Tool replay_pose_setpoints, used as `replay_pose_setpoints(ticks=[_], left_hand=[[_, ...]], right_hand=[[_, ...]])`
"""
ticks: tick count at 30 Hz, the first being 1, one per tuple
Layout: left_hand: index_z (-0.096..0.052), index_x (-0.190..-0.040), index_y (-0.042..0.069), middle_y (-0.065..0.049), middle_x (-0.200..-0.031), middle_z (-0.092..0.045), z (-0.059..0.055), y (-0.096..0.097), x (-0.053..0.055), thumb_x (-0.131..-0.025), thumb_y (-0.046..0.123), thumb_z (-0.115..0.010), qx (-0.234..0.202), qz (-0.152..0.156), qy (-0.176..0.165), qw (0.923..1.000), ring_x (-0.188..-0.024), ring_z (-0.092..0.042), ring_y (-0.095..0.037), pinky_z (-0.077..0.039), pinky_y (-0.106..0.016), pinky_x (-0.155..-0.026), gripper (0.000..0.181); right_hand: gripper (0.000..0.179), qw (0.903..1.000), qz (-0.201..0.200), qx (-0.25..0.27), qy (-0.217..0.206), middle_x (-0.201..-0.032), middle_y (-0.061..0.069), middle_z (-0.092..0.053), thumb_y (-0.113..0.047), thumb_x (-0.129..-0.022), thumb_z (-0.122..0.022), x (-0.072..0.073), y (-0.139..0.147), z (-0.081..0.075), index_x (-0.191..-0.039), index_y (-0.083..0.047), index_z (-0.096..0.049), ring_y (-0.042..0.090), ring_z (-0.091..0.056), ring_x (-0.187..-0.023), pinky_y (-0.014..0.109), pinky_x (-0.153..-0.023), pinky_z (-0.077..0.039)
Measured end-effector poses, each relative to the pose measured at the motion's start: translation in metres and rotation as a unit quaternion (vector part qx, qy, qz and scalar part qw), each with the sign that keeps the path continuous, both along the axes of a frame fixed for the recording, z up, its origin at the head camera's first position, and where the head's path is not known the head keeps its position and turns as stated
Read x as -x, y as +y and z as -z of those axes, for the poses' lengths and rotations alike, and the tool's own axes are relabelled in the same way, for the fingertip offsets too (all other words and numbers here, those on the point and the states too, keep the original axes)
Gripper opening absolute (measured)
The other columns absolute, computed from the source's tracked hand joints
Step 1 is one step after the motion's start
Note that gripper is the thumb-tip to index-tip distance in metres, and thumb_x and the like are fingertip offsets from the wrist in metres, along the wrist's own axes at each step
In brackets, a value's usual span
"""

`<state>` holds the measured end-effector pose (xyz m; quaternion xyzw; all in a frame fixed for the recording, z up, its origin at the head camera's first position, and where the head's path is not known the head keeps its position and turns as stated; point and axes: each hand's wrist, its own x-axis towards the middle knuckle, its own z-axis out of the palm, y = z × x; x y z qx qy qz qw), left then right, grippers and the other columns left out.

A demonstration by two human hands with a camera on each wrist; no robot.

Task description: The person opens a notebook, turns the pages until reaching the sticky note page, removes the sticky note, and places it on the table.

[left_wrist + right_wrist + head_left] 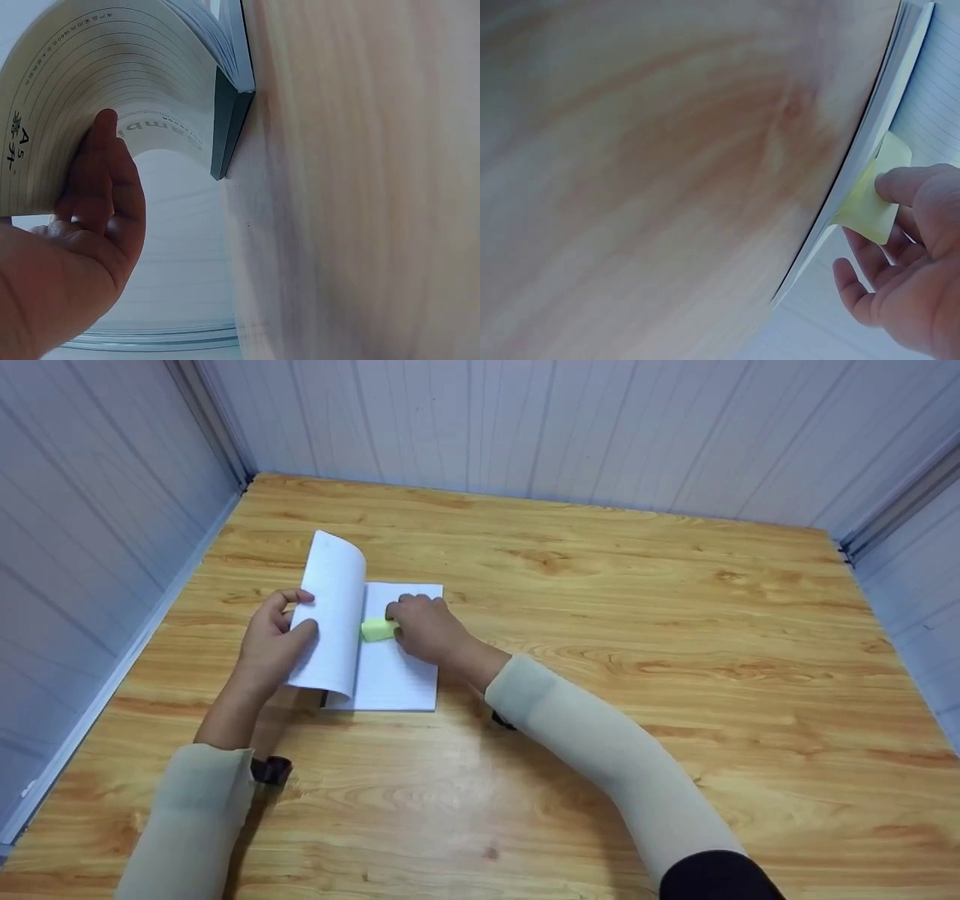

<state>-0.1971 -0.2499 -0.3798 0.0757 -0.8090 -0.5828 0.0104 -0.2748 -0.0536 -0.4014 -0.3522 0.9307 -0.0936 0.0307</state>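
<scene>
A lined notebook point(401, 686) with a dark spine point(231, 124) lies opened toward the left side of the table. My left hand point(274, 645) holds its lifted cover and front pages point(334, 607) between thumb and fingers, so that they curve upward; in the left wrist view the cover's inner side point(112, 60) bears printed lines and lettering. Over the right-hand page, my right hand point(431, 630) pinches a yellow-green sticky note point(377, 630) between thumb and fingers. The note's far end reaches in toward the fold. In the right wrist view the note point(874, 199) bends under the thumb.
The notebook rests on a wood-grain table point(600, 607). White panelled walls point(510, 427) stand along the back and both sides. A small black device point(271, 770) sits at the left wrist, and another point(502, 721) shows under the right wrist.
</scene>
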Motion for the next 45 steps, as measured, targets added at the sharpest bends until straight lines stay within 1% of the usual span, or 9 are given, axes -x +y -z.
replay_pose_setpoints(ticks=[7, 15, 18, 24, 29, 32, 36, 39, 45], left_hand=[[-0.038, -0.113, 0.015, -0.005, -0.092, -0.065, 0.001, -0.002, -0.001, -0.085, 0.01, -0.044, -0.01, 0.008, 0.01, 0.9999, -0.072, -0.063, -0.013, -0.05, -0.028, -0.058, 0.03], [-0.039, -0.114, 0.015, -0.002, -0.088, -0.065, 0.0, -0.002, -0.002, -0.084, 0.01, -0.044, -0.008, -0.001, 0.004, 1.0, -0.069, -0.063, -0.013, -0.049, -0.028, -0.056, 0.03], [-0.039, -0.114, 0.015, -0.002, -0.088, -0.064, 0.0, -0.001, -0.001, -0.084, 0.01, -0.045, -0.006, -0.005, -0.001, 1.0, -0.069, -0.062, -0.013, -0.049, -0.028, -0.056, 0.031], [-0.04, -0.113, 0.016, 0.0, -0.083, -0.064, -0.001, -0.002, -0.001, -0.083, 0.009, -0.045, -0.006, -0.011, -0.007, 0.9999, -0.067, -0.061, -0.012, -0.048, -0.027, -0.056, 0.031], [-0.039, -0.114, 0.017, -0.004, -0.092, -0.063, -0.003, -0.004, -0.001, -0.085, 0.012, -0.044, 0.004, -0.002, -0.01, 0.9999, -0.072, -0.062, -0.013, -0.049, -0.028, -0.059, 0.031], [-0.038, -0.115, 0.018, -0.004, -0.095, -0.063, -0.003, -0.006, -0.002, -0.085, 0.015, -0.044, 0.009, 0.004, -0.012, 0.9999, -0.074, -0.062, -0.013, -0.049, -0.028, -0.06, 0.031], [-0.038, -0.115, 0.016, -0.001, -0.088, -0.063, -0.003, -0.007, -0.002, -0.084, 0.014, -0.044, 0.015, 0.003, -0.004, 0.9999, -0.07, -0.062, -0.011, -0.049, -0.027, -0.058, 0.031], [-0.038, -0.114, 0.014, 0.001, -0.083, -0.063, -0.003, -0.008, -0.002, -0.084, 0.013, -0.044, 0.019, -0.001, 0.001, 0.9998, -0.067, -0.061, -0.011, -0.048, -0.026, -0.056, 0.031], [-0.038, -0.116, 0.015, 0.003, -0.081, -0.062, -0.004, -0.009, -0.003, -0.085, 0.015, -0.044, 0.017, -0.003, -0.004, 0.9998, -0.066, -0.061, -0.01, -0.048, -0.025, -0.055, 0.031]], right_hand=[[0.024, 0.9996, 0.012, 0.007, 0.025, -0.097, 0.002, -0.061, -0.013, -0.085, -0.049, 0.001, 0.0, 0.0, -0.105, -0.016, -0.06, 0.02, -0.056, -0.086, 0.038, -0.072, -0.042], [0.023, 0.9985, 0.044, 0.023, 0.025, -0.1, 0.0, -0.059, -0.015, -0.087, -0.048, 0.002, 0.001, -0.002, -0.107, -0.017, -0.059, 0.018, -0.055, -0.09, 0.042, -0.083, -0.039], [0.023, 0.9971, 0.055, 0.038, 0.036, -0.099, 0.0, -0.059, -0.015, -0.087, -0.048, 0.001, 0.003, -0.003, -0.108, -0.017, -0.057, 0.017, -0.055, -0.087, 0.038, -0.079, -0.04], [0.029, 0.9912, 0.069, 0.074, 0.085, -0.096, 0.0, -0.056, -0.014, -0.084, -0.051, 0.001, 0.009, -0.005, -0.112, -0.019, -0.055, 0.016, -0.053, -0.079, 0.031, -0.065, -0.039], [0.029, 0.9905, 0.066, 0.087, 0.083, -0.096, -0.002, -0.055, -0.016, -0.082, -0.052, 0.004, 0.024, -0.008, -0.11, -0.022, -0.056, 0.014, -0.049, -0.08, 0.031, -0.067, -0.037], [0.03, 0.9932, 0.063, 0.07, 0.067, -0.098, -0.002, -0.054, -0.018, -0.081, -0.05, 0.007, 0.039, -0.011, -0.11, -0.022, -0.056, 0.014, -0.049, -0.083, 0.035, -0.071, -0.038], [0.031, 0.9961, 0.058, 0.034, 0.057, -0.097, 0.0, -0.056, -0.017, -0.079, -0.048, 0.011, 0.063, -0.012, -0.11, -0.02, -0.055, 0.017, -0.051, -0.083, 0.036, -0.069, -0.038], [0.032, 0.9962, 0.061, 0.009, 0.061, -0.096, 0.001, -0.058, -0.016, -0.078, -0.049, 0.013, 0.079, -0.011, -0.109, -0.019, -0.056, 0.02, -0.051, -0.081, 0.035, -0.064, -0.035], [0.031, 0.9956, 0.056, -0.05, 0.056, -0.099, 0.002, -0.059, -0.018, -0.077, -0.051, 0.012, 0.099, -0.009, -0.108, -0.018, -0.055, 0.021, -0.048, -0.081, 0.037, -0.065, -0.035]])
